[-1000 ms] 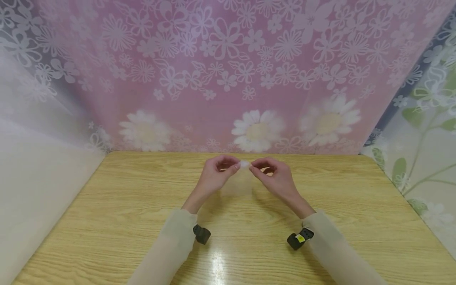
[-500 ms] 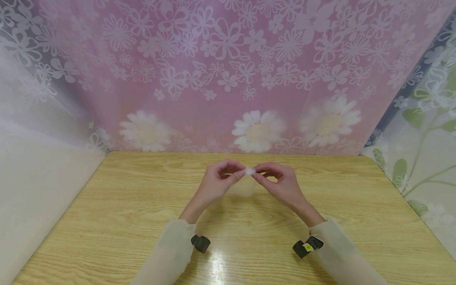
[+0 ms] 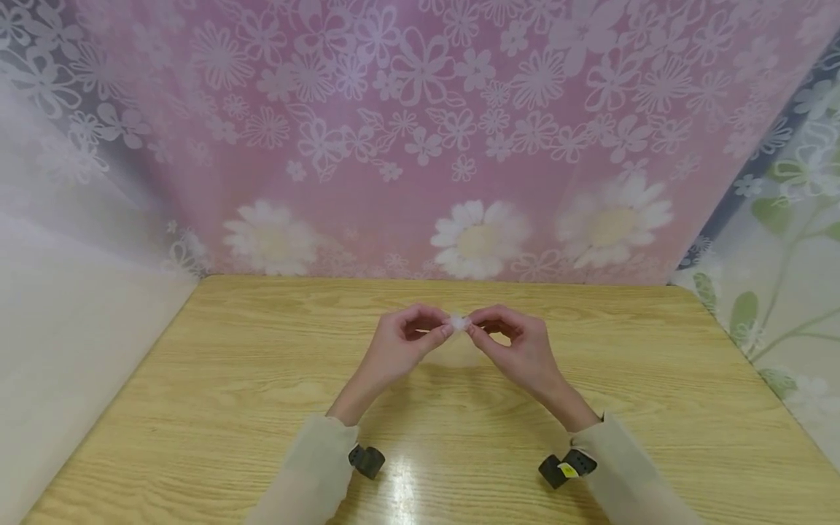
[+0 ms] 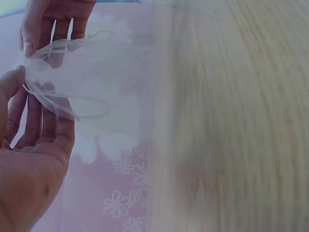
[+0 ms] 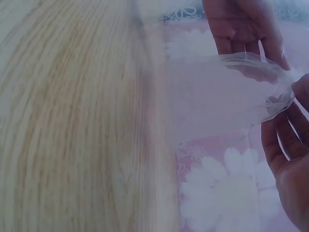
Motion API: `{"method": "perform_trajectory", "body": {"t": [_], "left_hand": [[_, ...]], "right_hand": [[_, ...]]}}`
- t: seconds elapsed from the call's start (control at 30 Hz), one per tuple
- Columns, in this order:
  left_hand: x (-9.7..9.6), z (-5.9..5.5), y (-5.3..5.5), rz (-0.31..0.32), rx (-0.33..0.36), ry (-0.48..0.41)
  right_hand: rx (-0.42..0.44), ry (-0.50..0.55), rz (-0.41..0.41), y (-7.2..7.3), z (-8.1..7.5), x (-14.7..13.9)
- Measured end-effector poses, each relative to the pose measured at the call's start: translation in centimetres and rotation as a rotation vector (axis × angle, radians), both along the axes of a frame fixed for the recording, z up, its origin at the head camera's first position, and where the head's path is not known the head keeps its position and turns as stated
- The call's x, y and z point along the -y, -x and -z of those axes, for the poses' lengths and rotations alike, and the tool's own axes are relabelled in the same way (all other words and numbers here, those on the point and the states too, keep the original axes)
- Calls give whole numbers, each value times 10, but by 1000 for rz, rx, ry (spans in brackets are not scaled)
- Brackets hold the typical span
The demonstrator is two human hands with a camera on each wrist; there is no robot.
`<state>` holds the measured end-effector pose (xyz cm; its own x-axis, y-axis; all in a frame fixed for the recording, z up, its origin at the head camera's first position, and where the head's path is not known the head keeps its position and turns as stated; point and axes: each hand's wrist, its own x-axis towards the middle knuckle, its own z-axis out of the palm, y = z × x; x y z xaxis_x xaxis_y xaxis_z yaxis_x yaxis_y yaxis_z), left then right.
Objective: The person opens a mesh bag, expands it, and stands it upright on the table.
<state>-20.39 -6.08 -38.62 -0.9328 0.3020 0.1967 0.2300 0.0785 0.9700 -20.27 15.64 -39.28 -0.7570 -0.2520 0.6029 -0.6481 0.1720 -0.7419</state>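
A small sheer white drawstring pouch (image 4: 116,72) hangs from both hands above the table, its gathered top (image 3: 458,323) pinched between them. My left hand (image 3: 402,341) holds the top edge between thumb and fingertips. From the other side my right hand (image 3: 521,341) pinches the same edge, the two sets of fingertips almost meeting. Thin string loops (image 4: 94,113) droop beside the mouth in the left wrist view. In the right wrist view the see-through body of the pouch (image 5: 207,96) spreads below the gathered top. Whether anything lies inside cannot be made out.
A light wooden table (image 3: 262,408) lies below the hands. Behind it hangs a pink floral curtain (image 3: 367,182), with pale fabric (image 3: 85,292) at the left and leaf-patterned fabric (image 3: 781,292) at the right. Black wrist cameras (image 3: 366,461) are strapped to both forearms.
Both hands have come slightly nearer the person and lower in the head view, carrying the pouch. The fingertips have drawn closer together at its top since a second ago.
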Motion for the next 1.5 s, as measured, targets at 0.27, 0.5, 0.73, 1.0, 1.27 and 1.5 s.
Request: {"method": "perform_trajectory", "body": {"t": [0.27, 0.5, 0.73, 1.0, 1.27, 1.5], "left_hand": [[2, 5, -7, 15, -48, -21], [5, 10, -11, 29, -60, -1], [6, 14, -13, 30, -86, 34], [8, 16, -15, 16, -108, 71], [10, 21, -15, 2, -116, 76], [12, 22, -16, 6, -128, 66]], "right_hand": [[3, 11, -8, -5, 2, 4], [-20, 0, -2, -9, 7, 6], [-20, -3, -6, -12, 9, 7], [-19, -11, 12, -15, 11, 6], [-9, -20, 30, -18, 13, 7], [-4, -21, 24, -18, 16, 5]]}}
